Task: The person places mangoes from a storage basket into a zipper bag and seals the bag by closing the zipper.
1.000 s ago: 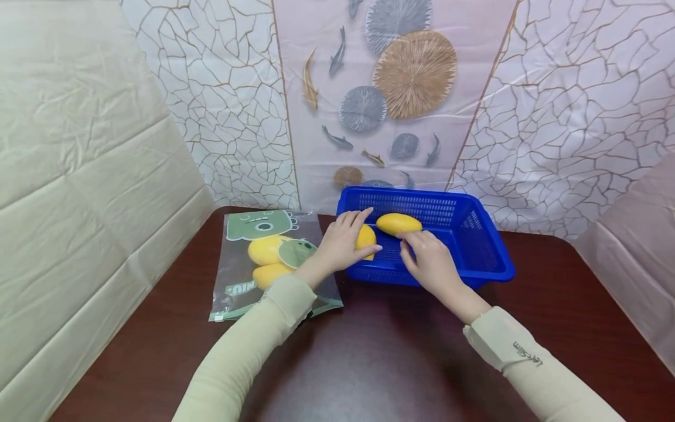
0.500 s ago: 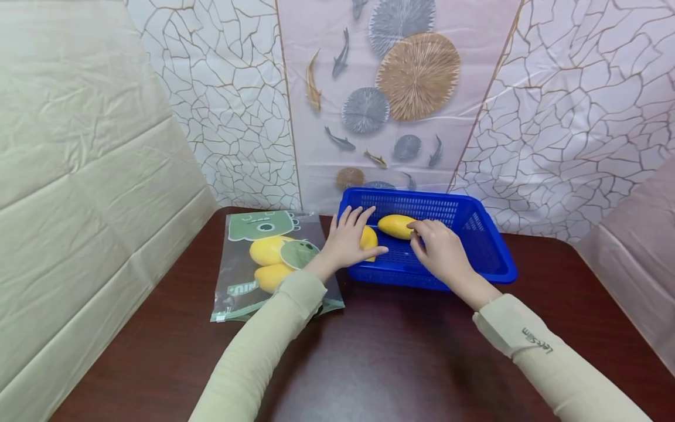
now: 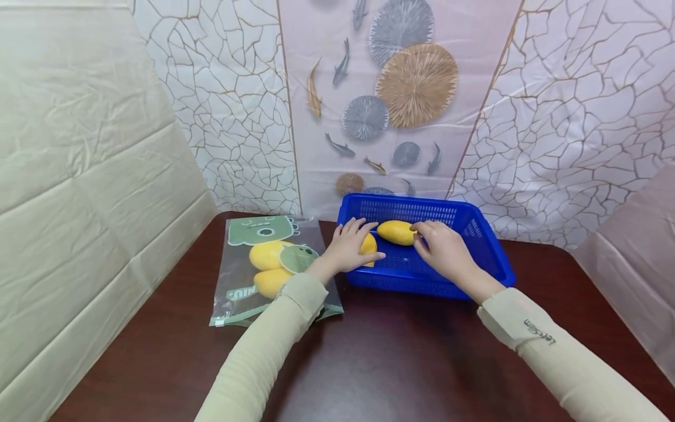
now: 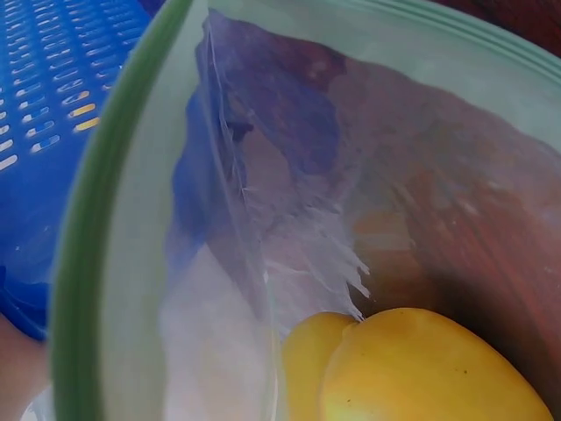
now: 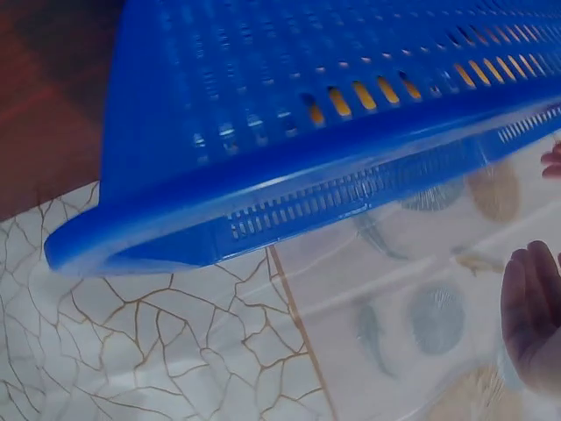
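Two yellow mangoes are in the blue basket (image 3: 422, 266) in the head view. My left hand (image 3: 345, 246) lies over the left mango (image 3: 370, 246) with fingers and thumb spread, hiding much of the fruit. With thumb and fingertips, my right hand (image 3: 443, 249) pinches the right end of the other mango (image 3: 394, 232), which lies sideways. Left of the basket, a clear zip bag (image 3: 234, 264) with green cartoon prints lies under my left forearm, two mangoes (image 3: 269, 255) inside. The left wrist view looks into its mouth, past the green zip edge (image 4: 92, 237), at the mangoes (image 4: 421, 368).
The dark brown table (image 3: 369, 351) extends in front of the basket. Behind it hangs a patterned cloth (image 3: 369, 117), with plain cloth (image 3: 89, 176) at the left side. In the right wrist view the basket's slotted wall (image 5: 263, 96) fills the upper part.
My right hand has moved from the right mango's near side to its right end. My left hand stays over the left mango, its fingers spreading and then drawing slightly closer together.
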Demonstrator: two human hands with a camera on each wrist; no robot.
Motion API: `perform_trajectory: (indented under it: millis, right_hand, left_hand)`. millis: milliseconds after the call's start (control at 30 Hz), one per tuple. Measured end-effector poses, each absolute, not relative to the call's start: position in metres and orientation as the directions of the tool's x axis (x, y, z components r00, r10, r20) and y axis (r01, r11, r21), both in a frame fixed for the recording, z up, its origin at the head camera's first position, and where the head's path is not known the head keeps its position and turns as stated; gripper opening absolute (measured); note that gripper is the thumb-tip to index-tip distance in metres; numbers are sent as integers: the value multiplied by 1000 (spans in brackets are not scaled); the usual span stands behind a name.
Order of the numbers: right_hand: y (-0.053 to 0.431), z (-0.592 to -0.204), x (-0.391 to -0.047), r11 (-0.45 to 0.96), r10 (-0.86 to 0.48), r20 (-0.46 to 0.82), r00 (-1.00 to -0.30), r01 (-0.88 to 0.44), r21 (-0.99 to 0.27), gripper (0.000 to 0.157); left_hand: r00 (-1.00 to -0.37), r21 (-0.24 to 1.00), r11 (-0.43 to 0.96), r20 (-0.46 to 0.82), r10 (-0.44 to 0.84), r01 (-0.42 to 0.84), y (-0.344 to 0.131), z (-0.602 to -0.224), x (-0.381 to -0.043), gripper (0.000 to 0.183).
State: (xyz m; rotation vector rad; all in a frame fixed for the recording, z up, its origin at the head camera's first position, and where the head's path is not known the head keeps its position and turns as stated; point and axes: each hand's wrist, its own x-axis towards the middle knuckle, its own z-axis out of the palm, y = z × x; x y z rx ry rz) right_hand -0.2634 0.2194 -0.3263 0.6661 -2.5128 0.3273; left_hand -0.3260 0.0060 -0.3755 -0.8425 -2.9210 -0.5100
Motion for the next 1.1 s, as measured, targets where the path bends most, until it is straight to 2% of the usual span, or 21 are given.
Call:
perform_trajectory:
  millis: [333,867,1100]
  right_hand:
    - [214,-319,-267,826,-475,407,-780,-555,-99,19]
    - [232,-308,-305,782,-622,235,-747,-606,146,18]
    - [233,-309,-326,687,-722,175,-670,-661,301,13]
  left_hand:
    - [-868,281,822,116,484,496,6,-376,-325,68]
    - [-858,219,831,86,506,512,8,-377,-325,63]
    - [-846,199,823,97,524,532,8,-379,-325,63]
